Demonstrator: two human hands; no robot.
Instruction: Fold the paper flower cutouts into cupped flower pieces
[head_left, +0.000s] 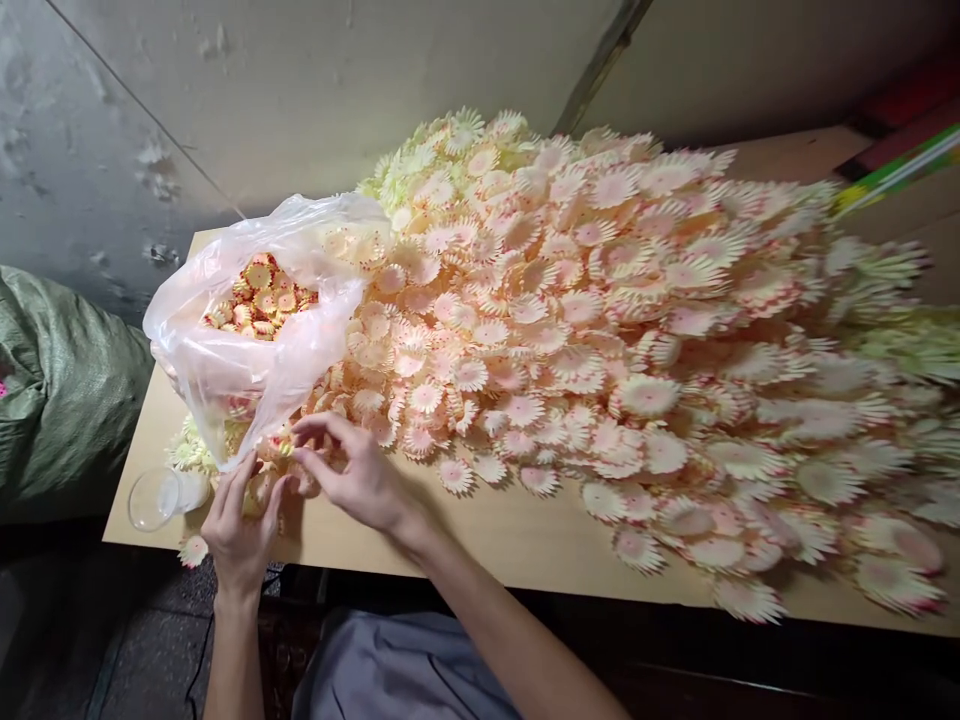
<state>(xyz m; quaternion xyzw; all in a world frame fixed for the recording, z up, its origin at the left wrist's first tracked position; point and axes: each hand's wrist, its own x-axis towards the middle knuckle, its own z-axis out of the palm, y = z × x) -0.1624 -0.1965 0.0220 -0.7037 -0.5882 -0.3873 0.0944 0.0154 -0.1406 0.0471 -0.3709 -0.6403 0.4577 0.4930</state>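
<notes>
My right hand (364, 480) is closed in a pinch, with a small yellow-and-red flower piece (282, 444) at its fingertips. Just left of it my left hand (241, 525) is curled, thumb towards the fingers; what lies between them is partly hidden and I cannot make it out. Beyond both hands stands an open translucent plastic bag (217, 375) filled with small red-tipped yellow flower pieces (262, 295). Its lower edge hangs down to my left fingertips. Pale pink flower discs with fringed edges (525, 410) lie heaped to the right of the bag.
A clear round cup or lid (154, 500) lies near the left edge of the table (450, 530). One loose flower disc (193, 550) rests at the front edge. A green sack (67, 400) stands at the left, and a grey wall (315, 90) rises behind.
</notes>
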